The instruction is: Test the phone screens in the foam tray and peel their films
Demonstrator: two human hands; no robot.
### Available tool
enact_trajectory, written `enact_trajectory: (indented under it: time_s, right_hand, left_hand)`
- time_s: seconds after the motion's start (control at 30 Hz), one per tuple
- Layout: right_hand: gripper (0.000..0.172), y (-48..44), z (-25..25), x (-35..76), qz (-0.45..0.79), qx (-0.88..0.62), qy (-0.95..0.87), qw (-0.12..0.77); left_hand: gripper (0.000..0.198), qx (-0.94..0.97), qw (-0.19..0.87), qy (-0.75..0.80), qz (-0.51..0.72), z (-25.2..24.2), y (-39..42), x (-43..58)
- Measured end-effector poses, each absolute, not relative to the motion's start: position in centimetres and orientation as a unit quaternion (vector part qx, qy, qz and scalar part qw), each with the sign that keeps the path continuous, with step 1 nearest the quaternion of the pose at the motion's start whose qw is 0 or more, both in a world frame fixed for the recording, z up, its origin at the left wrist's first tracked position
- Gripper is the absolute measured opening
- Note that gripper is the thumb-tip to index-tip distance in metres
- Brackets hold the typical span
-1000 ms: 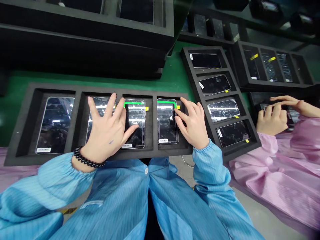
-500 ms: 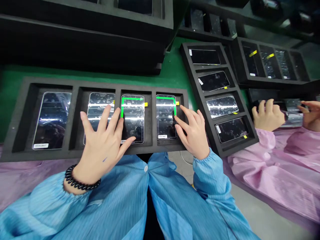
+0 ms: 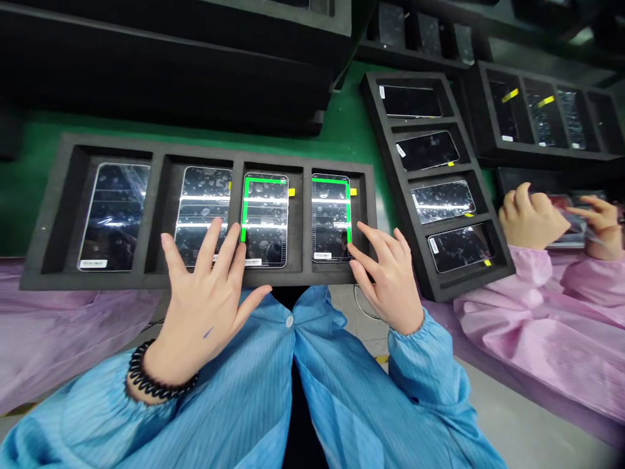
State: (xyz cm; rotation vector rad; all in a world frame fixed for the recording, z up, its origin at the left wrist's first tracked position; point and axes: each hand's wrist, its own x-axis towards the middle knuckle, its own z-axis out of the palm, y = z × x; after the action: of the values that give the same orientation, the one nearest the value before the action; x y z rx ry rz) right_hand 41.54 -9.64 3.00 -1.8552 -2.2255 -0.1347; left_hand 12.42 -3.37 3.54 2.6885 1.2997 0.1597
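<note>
Across the front lies a black foam tray with a phone screen in each compartment. My left hand is spread open, its index fingertip on the left edge of the third phone screen. My right hand has its fingers stretched out, the index fingertip touching the right edge of the rightmost phone screen. On both of these screens a green band runs along the top and down one side to the fingertip. The second phone screen, partly behind my left fingers, and the leftmost phone screen are dark.
On the green surface, a second black tray of dark phone screens stands to the right. Another tray lies farther back. A co-worker's hands in pink sleeves are at the far right. Black stacked trays rise behind.
Both index fingertips have slid down the screen edges, and the green bands on the two screens reach lower. The view has shifted, so the trays sit slightly higher and farther right.
</note>
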Motion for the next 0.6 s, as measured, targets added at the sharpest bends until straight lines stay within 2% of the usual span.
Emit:
enact_trajectory:
  time_s: [0.6]
  right_hand:
    - [0.031,-11.1,3.6,41.0,-0.035,-0.625,-0.771,0.115]
  left_hand:
    - [0.067,0.895,0.076,0.437,0.052,4.1,-5.2,12.2]
